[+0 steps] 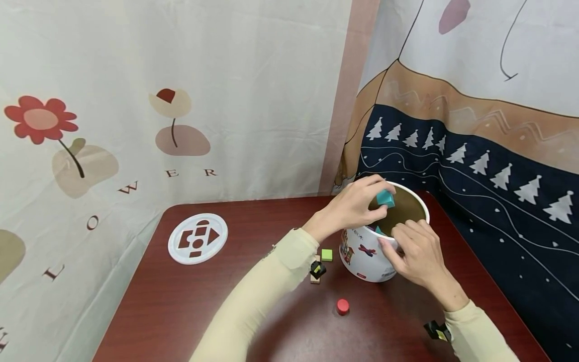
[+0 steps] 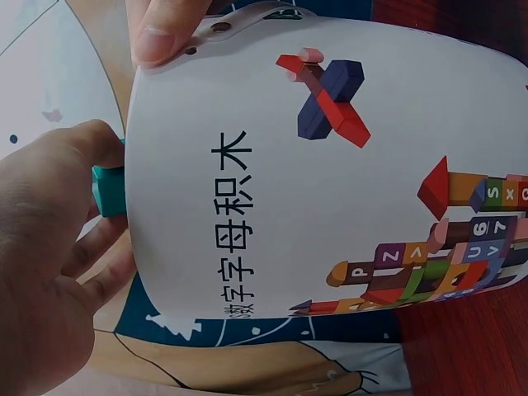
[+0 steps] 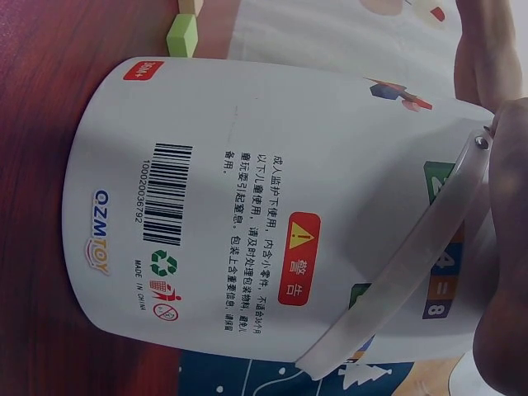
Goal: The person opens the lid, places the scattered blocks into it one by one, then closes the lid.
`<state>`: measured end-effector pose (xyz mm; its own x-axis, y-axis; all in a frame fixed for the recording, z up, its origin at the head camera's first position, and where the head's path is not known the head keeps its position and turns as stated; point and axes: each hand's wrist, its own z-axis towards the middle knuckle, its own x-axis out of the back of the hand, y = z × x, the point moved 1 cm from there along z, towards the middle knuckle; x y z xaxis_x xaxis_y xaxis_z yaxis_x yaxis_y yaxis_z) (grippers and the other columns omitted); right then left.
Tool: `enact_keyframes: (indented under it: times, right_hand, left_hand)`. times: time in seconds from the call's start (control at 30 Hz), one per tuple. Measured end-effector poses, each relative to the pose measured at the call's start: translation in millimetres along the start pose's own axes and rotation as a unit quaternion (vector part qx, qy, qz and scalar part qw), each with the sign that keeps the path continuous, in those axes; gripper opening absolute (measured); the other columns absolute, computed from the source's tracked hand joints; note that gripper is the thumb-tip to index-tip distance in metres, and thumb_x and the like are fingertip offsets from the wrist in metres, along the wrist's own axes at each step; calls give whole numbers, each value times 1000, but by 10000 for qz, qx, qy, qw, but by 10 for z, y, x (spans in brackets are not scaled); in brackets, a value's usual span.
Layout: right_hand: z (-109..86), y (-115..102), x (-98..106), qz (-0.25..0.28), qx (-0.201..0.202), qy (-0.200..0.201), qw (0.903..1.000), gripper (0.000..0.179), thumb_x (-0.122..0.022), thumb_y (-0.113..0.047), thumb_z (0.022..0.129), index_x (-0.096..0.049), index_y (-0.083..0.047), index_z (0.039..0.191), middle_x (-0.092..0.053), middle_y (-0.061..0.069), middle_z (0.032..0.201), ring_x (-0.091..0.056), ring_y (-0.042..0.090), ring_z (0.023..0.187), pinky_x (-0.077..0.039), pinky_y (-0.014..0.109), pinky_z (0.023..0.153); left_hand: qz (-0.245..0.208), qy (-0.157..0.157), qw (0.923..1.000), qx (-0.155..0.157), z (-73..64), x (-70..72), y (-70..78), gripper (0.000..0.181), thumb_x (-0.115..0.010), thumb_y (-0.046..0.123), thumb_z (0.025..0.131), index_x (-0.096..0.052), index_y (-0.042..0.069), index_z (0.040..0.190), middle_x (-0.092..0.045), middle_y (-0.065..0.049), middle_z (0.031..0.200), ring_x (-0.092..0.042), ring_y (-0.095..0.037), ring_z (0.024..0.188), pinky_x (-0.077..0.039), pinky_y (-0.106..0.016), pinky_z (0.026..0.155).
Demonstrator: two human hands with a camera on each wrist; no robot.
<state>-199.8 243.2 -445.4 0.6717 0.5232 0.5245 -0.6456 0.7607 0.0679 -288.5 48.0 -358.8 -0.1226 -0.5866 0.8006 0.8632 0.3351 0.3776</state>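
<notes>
A white toy-block bucket [image 1: 368,259] with printed pictures stands on the table. At its mouth my left hand [image 1: 355,202] pinches a teal block [image 1: 386,198] between thumb and fingers. In the left wrist view that teal block [image 2: 108,191] shows just beside the rim, partly covered by the fingers. My right hand [image 1: 418,251] grips the near right part of the rim, its thumb outside. Another teal piece [image 1: 379,231] shows inside the bucket; most of the inside is hidden. The right wrist view shows the bucket's white handle [image 3: 404,256] hanging down its side.
Left of the bucket lie a green block [image 1: 326,255] and pale wooden blocks [image 1: 315,280], partly hidden by the left wrist's camera. A red round block [image 1: 343,306] is nearer the front. A white shape-cutout lid [image 1: 174,245] lies at the table's left. Curtains stand behind.
</notes>
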Motion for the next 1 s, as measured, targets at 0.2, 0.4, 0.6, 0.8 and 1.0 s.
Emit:
enact_keyframes:
  times: [0.2,0.4,0.6,0.8,1.0]
  right_hand:
    - [0,-9,-1,1,4,24,10000,57,-53,-46,114,-47,-13,69,-39,-2,64,-39,16,63,-29,36,66]
    - [15,-15,-4,-27,64,95,9999,56,-54,-44,114,-47,-12,69,-39,-1,64,-39,18,63,-29,37,65]
    - [14,-15,1,-58,46,71,9999,56,-53,-45,114,-47,-12,70,-40,-1,65,-40,18,63,-29,37,66]
    - [7,-15,3,-48,9,50,10000,55,-53,-45,114,-49,-12,70,-41,0,64,-42,19,63,-30,37,66]
    - [7,-12,1,-42,1,66,10000,55,-54,-45,114,-50,-12,70,-41,0,65,-40,18,62,-30,37,65]
  left_hand:
    - [-87,-120,9999,16,-2,-19,-8,36,-73,17,108,-71,8,143,-72,-8,144,-71,-19,121,-58,-20,104]
    - [91,-135,9999,-20,-29,-16,-26,44,-75,25,109,-69,10,150,-67,-9,157,-68,-20,140,-54,-27,121]
    - [332,-62,9994,-78,-56,-17,-41,56,-76,36,108,-65,14,157,-62,-8,166,-59,-23,154,-46,-33,131]
    - [421,-323,9983,260,-92,-27,-46,70,-74,46,108,-53,20,169,-47,-6,179,-35,-29,173,-31,-50,142]
    - [422,-355,9976,430,-140,-20,-64,74,-71,51,108,-47,25,173,-41,-4,184,-27,-31,176,-28,-58,142]
